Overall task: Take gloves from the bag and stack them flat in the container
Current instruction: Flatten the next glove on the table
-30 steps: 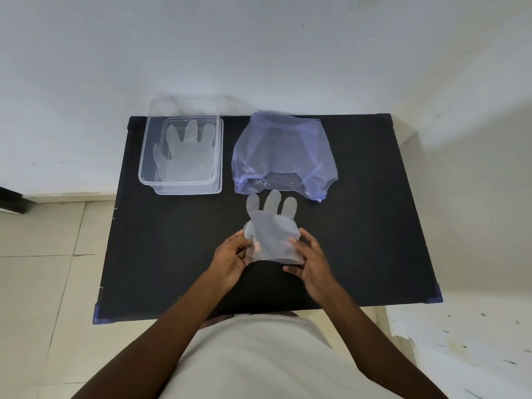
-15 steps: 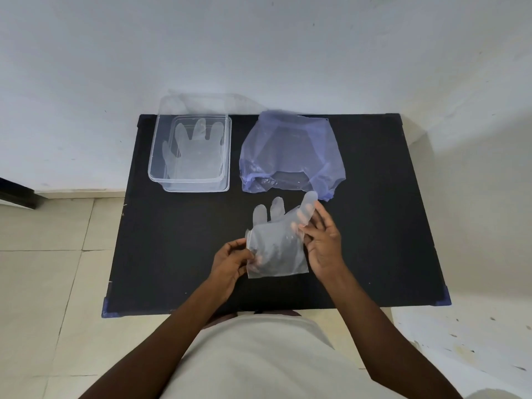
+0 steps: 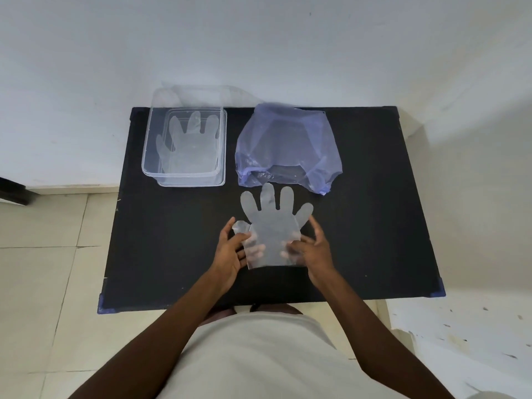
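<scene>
You get soft, even, diffuse light with no hard glare. The white wall (image 3: 259, 47) reads bright at the middle and greys off toward the corners. The black table (image 3: 161, 254) stays dark and matte, so shadows on it are hard to tell. Faint sheen shows on the clear container (image 3: 221, 145). The fingers (image 3: 256, 250) under the translucent glove (image 3: 273, 234) look slightly smeared. Wide-angle distortion bows the table's edges.
</scene>
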